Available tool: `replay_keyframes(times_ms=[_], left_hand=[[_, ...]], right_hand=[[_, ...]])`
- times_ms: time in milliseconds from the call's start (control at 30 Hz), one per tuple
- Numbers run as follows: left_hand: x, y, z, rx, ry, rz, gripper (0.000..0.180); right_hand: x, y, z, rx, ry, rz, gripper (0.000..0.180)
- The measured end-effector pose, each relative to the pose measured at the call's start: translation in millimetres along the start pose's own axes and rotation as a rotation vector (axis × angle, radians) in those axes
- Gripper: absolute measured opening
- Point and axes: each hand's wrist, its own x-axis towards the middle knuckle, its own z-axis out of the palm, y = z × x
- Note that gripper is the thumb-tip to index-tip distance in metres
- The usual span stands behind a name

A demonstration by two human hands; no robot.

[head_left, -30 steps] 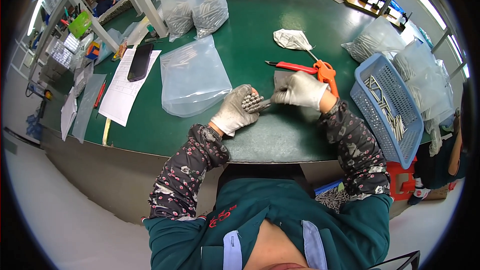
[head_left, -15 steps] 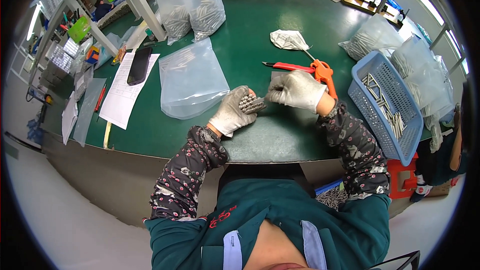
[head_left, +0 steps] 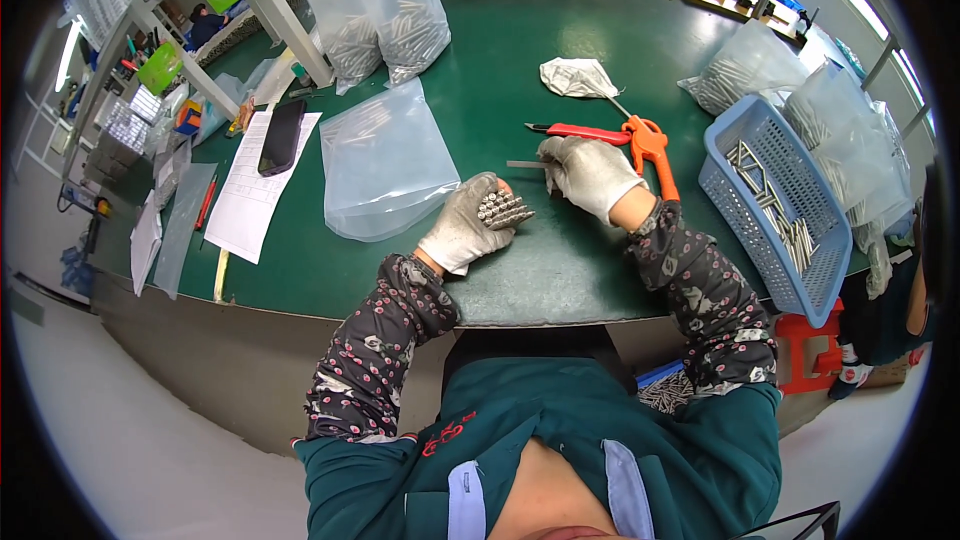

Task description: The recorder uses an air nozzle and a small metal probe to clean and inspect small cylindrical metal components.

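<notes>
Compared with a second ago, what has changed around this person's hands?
The right hand has swung its fingertips forward, away from the body, taking the thin grey strip from against the bundle of metal pins to a spot apart from it. I see nothing let go. The left hand still holds the bundle; the blue basket and phone stayed put.

hands (head_left: 600,180) in off-white gloves (head_left: 455,242) | black floral oversleeves (head_left: 366,345) | dark-green top (head_left: 560,390) | red markings (head_left: 446,436) | light-blue strips (head_left: 466,500)

Workshop, green workbench (head_left: 490,70), bagged metal rods (head_left: 414,38)
</notes>
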Motion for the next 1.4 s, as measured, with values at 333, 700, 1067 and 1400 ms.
replay_keyframes(times_ms=[333, 700, 1067, 1400], left_hand=[[-1, 5, -2, -0.003, -0.041, -0.045, 0.060], [0, 0, 1, -0.098, 0.027, 0.083, 0.040], [3, -6, 2, -0.005, 0.055, 0.111, 0.048], [5, -12, 2, -0.028, 0.064, 0.197, 0.043]], right_hand=[[-13, -18, 4, -0.342, 0.077, -0.123, 0.016], [-15, -44, -14, -0.054, 0.159, -0.433, 0.011], [-8, -57, -11, -0.446, 0.045, -0.488, 0.013], [-4, -68, -5, -0.639, -0.011, -0.463, 0.013]])
